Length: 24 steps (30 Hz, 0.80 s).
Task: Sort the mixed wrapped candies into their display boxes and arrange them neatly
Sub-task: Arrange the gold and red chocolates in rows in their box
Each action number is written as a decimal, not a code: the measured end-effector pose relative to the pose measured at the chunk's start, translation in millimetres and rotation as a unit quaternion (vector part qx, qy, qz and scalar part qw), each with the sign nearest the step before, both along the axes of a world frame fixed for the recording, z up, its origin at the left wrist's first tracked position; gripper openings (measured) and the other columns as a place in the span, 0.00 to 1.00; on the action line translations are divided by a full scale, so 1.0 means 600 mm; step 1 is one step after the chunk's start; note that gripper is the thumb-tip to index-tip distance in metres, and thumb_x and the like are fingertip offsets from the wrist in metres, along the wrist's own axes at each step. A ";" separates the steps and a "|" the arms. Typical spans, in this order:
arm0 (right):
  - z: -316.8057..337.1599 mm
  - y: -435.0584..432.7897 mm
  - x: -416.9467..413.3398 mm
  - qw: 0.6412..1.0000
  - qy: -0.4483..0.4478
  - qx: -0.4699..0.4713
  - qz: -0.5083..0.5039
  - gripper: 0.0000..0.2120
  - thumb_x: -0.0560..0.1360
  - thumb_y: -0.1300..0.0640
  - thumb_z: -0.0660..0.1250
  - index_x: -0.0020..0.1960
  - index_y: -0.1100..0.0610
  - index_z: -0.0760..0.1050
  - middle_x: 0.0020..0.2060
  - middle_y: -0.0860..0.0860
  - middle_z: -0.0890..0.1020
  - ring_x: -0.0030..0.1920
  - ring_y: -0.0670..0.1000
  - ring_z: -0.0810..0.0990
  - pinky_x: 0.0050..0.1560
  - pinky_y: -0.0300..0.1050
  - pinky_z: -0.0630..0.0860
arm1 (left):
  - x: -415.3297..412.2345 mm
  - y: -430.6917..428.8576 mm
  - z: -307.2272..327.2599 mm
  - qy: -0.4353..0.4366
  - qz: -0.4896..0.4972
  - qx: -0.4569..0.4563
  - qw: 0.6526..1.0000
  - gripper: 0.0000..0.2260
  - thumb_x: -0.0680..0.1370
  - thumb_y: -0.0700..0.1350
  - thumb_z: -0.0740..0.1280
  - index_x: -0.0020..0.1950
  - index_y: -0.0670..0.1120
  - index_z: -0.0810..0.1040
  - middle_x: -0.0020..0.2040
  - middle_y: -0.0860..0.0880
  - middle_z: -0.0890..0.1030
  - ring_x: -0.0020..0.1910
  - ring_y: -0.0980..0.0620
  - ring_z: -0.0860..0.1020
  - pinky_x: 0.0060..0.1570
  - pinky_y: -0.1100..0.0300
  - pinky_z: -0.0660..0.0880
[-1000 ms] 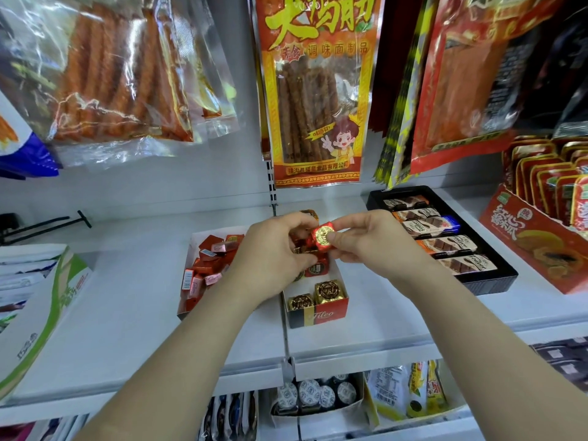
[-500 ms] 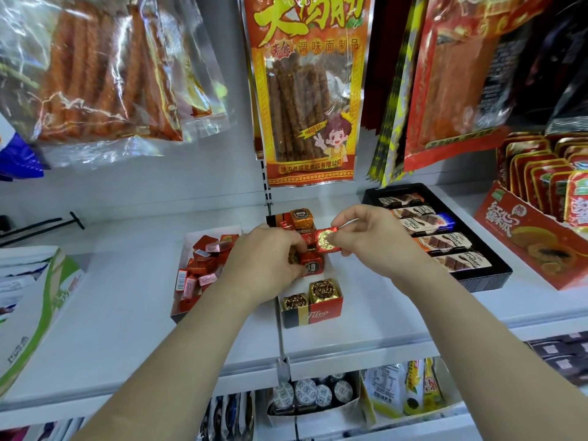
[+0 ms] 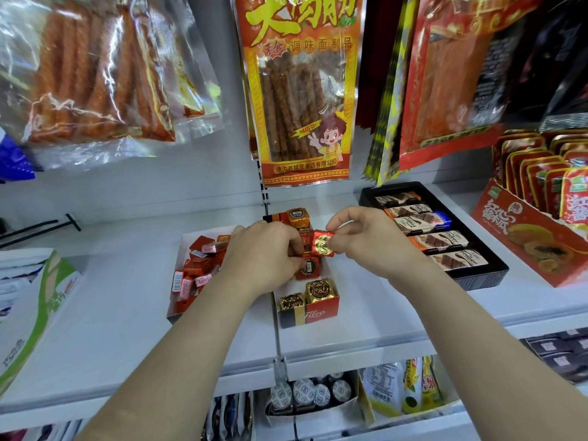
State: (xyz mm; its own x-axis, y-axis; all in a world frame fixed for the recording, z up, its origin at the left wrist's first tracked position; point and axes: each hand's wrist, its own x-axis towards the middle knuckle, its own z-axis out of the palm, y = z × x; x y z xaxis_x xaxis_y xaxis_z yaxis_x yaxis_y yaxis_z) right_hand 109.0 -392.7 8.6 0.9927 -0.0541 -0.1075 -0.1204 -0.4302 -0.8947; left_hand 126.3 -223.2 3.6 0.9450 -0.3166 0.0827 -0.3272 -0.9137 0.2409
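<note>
A narrow red and black display box (image 3: pixel 321 311) stands on the white shelf with two gold wrapped candies (image 3: pixel 319 289) at its front. Behind them lie red ones (image 3: pixel 308 267), and an orange candy (image 3: pixel 298 217) sits at the back. My right hand (image 3: pixel 369 238) pinches a red candy with a gold seal (image 3: pixel 323 243) just above the box. My left hand (image 3: pixel 264 254) is curled down over the box's middle, its fingertips on the red candies there; what they grip is hidden. A white tray (image 3: pixel 178 308) of small red and pink candies (image 3: pixel 200 265) lies to the left.
A black tray (image 3: pixel 477 276) of wrapped chocolate bars sits to the right, a red snack carton (image 3: pixel 528 237) beyond it. Large snack bags (image 3: pixel 302 90) hang close above the shelf. A green and white box (image 3: pixel 35 300) stands at the left. More goods fill the lower shelf.
Both hands have sunk toward the box. The left hand let go of the red candy and dropped onto the box's middle; the right hand keeps the candy.
</note>
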 end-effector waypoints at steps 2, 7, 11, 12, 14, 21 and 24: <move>0.000 -0.001 0.000 1.000 -0.004 0.000 0.002 0.06 0.71 0.63 0.71 0.45 0.56 0.77 0.38 0.53 0.83 0.36 0.46 0.78 0.35 0.39 0.71 | -0.003 -0.001 0.001 0.006 -0.006 0.008 1.000 0.05 0.73 0.54 0.71 0.47 0.58 0.77 0.45 0.59 0.78 0.52 0.53 0.73 0.55 0.51 0.66; 0.002 -0.002 -0.002 1.000 -0.009 -0.003 0.013 0.06 0.71 0.63 0.68 0.46 0.55 0.76 0.35 0.54 0.82 0.34 0.47 0.79 0.40 0.45 0.75 | -0.010 0.000 -0.004 0.044 -0.028 0.024 0.998 0.11 0.72 0.52 0.72 0.51 0.58 0.73 0.45 0.58 0.71 0.51 0.54 0.68 0.54 0.50 0.64; 0.007 0.008 -0.005 0.998 -0.015 -0.024 0.056 0.11 0.75 0.61 0.62 0.50 0.49 0.79 0.32 0.52 0.79 0.31 0.45 0.76 0.38 0.43 0.75 | -0.011 0.024 0.007 0.043 -0.044 -0.011 0.998 0.19 0.72 0.49 0.74 0.61 0.58 0.75 0.55 0.55 0.72 0.58 0.53 0.67 0.55 0.57 0.68; 0.009 0.011 -0.006 0.997 -0.016 -0.033 0.067 0.13 0.76 0.61 0.61 0.51 0.47 0.80 0.31 0.52 0.77 0.31 0.46 0.75 0.35 0.41 0.73 | -0.012 0.031 0.009 0.029 -0.040 -0.020 0.999 0.18 0.72 0.48 0.74 0.61 0.57 0.76 0.55 0.55 0.72 0.58 0.53 0.68 0.54 0.59 0.68; 0.012 0.018 -0.007 0.994 -0.020 -0.055 0.096 0.15 0.77 0.61 0.60 0.50 0.46 0.81 0.32 0.50 0.76 0.33 0.49 0.72 0.31 0.38 0.69 | -0.014 0.042 0.010 0.014 -0.030 -0.021 0.999 0.14 0.74 0.47 0.72 0.58 0.57 0.79 0.53 0.55 0.73 0.56 0.53 0.71 0.52 0.59 0.70; 0.008 0.028 -0.006 0.982 -0.044 -0.115 0.144 0.10 0.74 0.62 0.66 0.50 0.50 0.81 0.40 0.47 0.78 0.37 0.49 0.79 0.34 0.32 0.75 | -0.020 0.010 0.001 -0.011 -0.022 0.049 0.998 0.12 0.74 0.47 0.70 0.57 0.50 0.78 0.48 0.51 0.75 0.50 0.50 0.75 0.41 0.60 0.66; 0.002 0.023 -0.001 0.982 -0.052 -0.123 0.133 0.07 0.73 0.60 0.69 0.49 0.50 0.79 0.41 0.53 0.80 0.35 0.47 0.77 0.30 0.32 0.71 | -0.018 0.004 -0.003 -0.017 0.000 0.051 0.999 0.10 0.72 0.44 0.70 0.53 0.50 0.79 0.49 0.49 0.79 0.50 0.48 0.76 0.40 0.59 0.68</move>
State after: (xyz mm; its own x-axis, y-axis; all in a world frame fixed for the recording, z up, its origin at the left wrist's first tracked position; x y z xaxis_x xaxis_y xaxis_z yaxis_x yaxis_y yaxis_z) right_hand 108.6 -378.6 10.0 0.9801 0.1971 -0.0212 0.1121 -0.6392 -0.7608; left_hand 115.5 -220.6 1.9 0.9418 -0.3256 0.0831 -0.3344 -0.9326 0.1358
